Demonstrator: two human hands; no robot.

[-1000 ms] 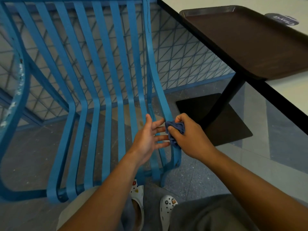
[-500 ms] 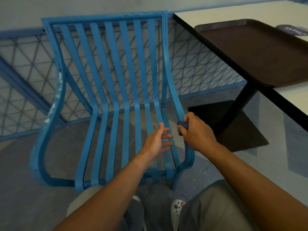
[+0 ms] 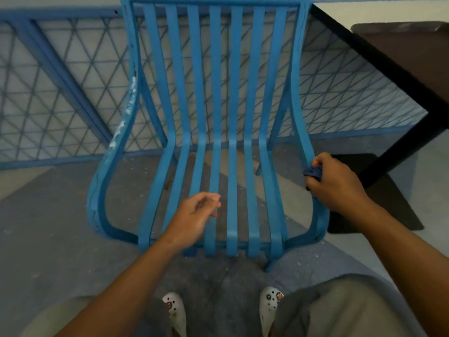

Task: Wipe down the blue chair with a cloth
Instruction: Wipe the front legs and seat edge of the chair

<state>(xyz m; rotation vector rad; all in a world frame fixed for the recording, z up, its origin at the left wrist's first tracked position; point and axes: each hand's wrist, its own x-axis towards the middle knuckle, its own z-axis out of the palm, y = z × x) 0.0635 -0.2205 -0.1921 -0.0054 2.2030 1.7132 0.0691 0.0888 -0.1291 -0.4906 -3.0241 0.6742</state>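
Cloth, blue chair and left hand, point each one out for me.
cloth (image 3: 314, 173), head view, on the bunched fabric the right hand (image 3: 336, 183) grips.
blue chair (image 3: 234, 117), head view, on a middle slat.
left hand (image 3: 194, 217), head view, on its back.

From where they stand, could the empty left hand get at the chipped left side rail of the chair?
Probably yes. The left hand hangs loosely curled over the seat slats of the blue chair, holding nothing, and only bare slats lie between it and the chipped left rail.

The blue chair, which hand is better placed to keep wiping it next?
Probably the right hand: it grips the cloth against the blue chair at its right side rail. The left hand hovers over the seat slats, holding nothing.
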